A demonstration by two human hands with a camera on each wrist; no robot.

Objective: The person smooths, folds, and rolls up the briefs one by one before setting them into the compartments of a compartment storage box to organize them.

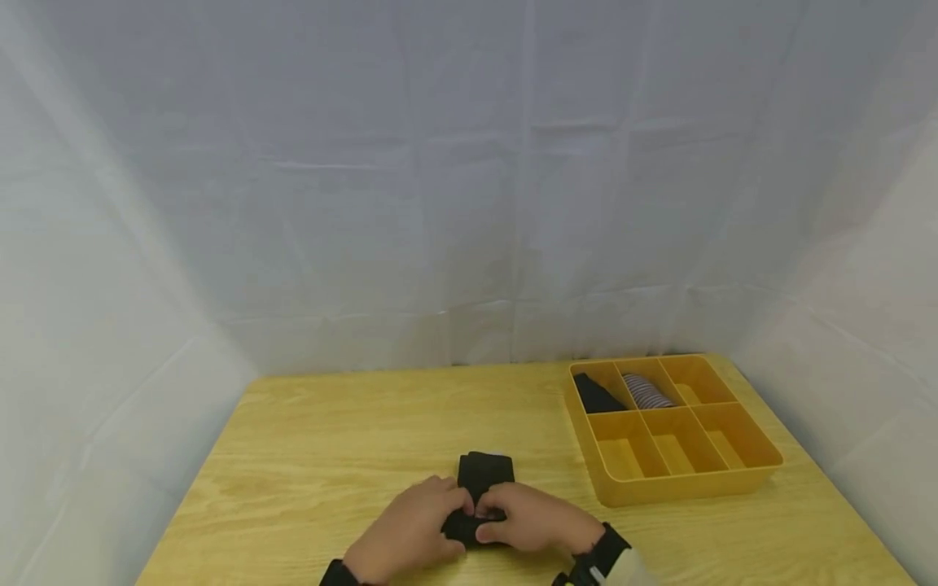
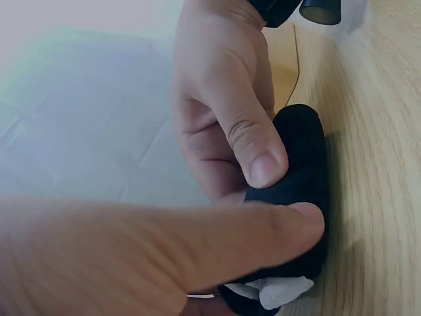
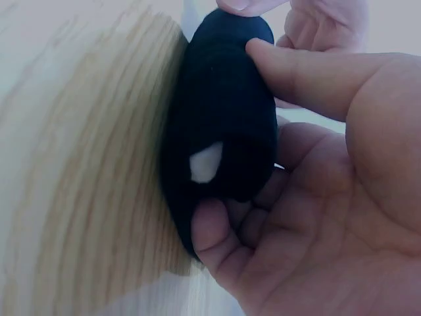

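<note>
A black sock (image 1: 487,470) lies near the table's front edge, its near end folded over into a thick roll. My left hand (image 1: 416,527) grips the roll from the left, and in the left wrist view its thumb lies across the black cloth. From the right, my right hand (image 1: 533,518) pinches the same roll between thumb and fingers. White cloth (image 2: 286,291) pokes out at one end of the roll in the left wrist view. A small white patch (image 3: 206,162) also shows on the roll in the right wrist view. Some of the fingertips are hidden behind the sock.
A yellow divided box (image 1: 689,487) stands on the right of the wooden table (image 1: 330,431). In its back compartments lie a black folded piece of cloth (image 1: 595,396) and a striped roll of cloth (image 1: 647,392). White sheeting (image 1: 469,203) surrounds the table at the back and sides.
</note>
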